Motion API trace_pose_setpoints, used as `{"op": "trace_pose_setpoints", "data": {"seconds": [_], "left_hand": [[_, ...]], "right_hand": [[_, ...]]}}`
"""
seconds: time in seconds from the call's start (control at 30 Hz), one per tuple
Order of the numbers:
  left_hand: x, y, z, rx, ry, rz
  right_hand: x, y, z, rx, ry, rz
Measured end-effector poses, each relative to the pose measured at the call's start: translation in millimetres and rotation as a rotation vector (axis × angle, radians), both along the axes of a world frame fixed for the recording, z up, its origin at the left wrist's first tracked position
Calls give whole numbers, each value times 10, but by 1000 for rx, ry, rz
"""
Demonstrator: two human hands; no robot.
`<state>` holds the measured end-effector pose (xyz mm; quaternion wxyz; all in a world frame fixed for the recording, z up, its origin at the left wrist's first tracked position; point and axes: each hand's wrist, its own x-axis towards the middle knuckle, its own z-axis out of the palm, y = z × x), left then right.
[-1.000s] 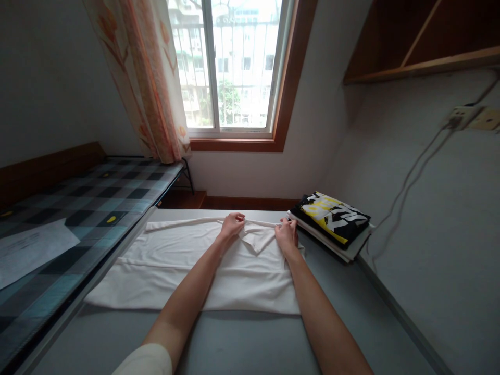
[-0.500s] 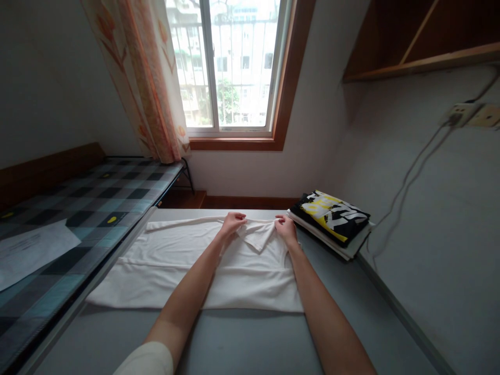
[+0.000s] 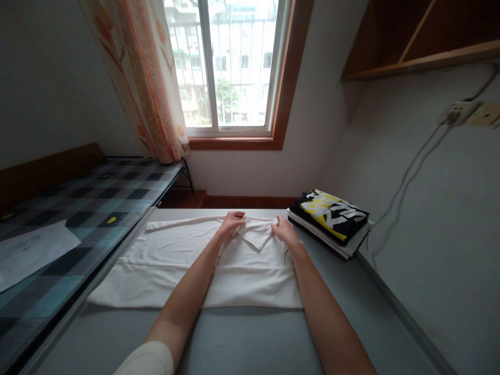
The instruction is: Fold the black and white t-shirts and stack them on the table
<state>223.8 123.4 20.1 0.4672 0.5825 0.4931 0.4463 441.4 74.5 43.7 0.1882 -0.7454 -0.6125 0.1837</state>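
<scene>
A white T-shirt [image 3: 172, 245] lies spread sideways, its long edges folded inward, with a small triangular flap near the far right. At the far edge, left of that flap, my left hand [image 3: 233, 223] has its fingers closed on the fabric. On the flap's right side my right hand [image 3: 287, 232] touches the cloth, its thumb and fingertips a little apart. My forearms cross over the near part of the T-shirt and hide some of it.
The T-shirt rests on a grey table [image 3: 250, 338]. At the back right is a stack of folded clothes [image 3: 332, 213], a black, yellow and white one on top. Left stands a bed with a checked mat [image 3: 128, 190] and a paper sheet [image 3: 39, 250]. A cable [image 3: 406, 172] hangs along the right wall.
My right hand has shifted slightly left and its fingers have loosened from their pinch at the far edge. The left hand and the T-shirt are almost unchanged.
</scene>
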Motion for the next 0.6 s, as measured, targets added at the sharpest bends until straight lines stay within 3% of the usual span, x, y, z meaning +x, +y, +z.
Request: {"op": "trace_pose_setpoints", "data": {"seconds": [0.13,0.33,0.6], "left_hand": [[-28,-18,19,-51,-23,-12],[-67,-37,47,-163,-43,-45],[-63,-49,22,-205,-87,-47]], "right_hand": [[16,-11,42,7,17,-11],[-91,-67,70,-148,410,39],[-155,-141,145,-299,526,263]]}}
